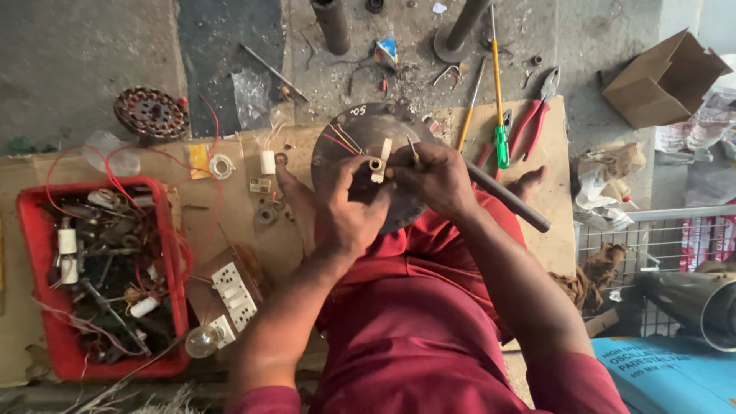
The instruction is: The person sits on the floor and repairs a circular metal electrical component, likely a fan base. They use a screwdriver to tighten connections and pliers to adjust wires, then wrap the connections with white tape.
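Observation:
A round grey metal motor housing (360, 130) rests against my legs, with coloured wires coming out near its centre. My left hand (349, 207) grips the housing at its central shaft, beside a pale strip of tape or plastic. My right hand (437, 178) pinches a thin tool or wire end at the housing's centre, just right of the shaft. A long grey metal rod (510, 199) runs from under my right hand toward the lower right. I sit on the floor in red clothing, feet on a cardboard sheet (552, 222).
A red tray (31, 230) of wires and parts sits at left, with a white socket strip (234, 295) and bulb (201, 341) beside it. Red pliers (533, 115), a green-handled screwdriver (500, 115), a copper winding (152, 113) and a cardboard box (663, 80) lie around.

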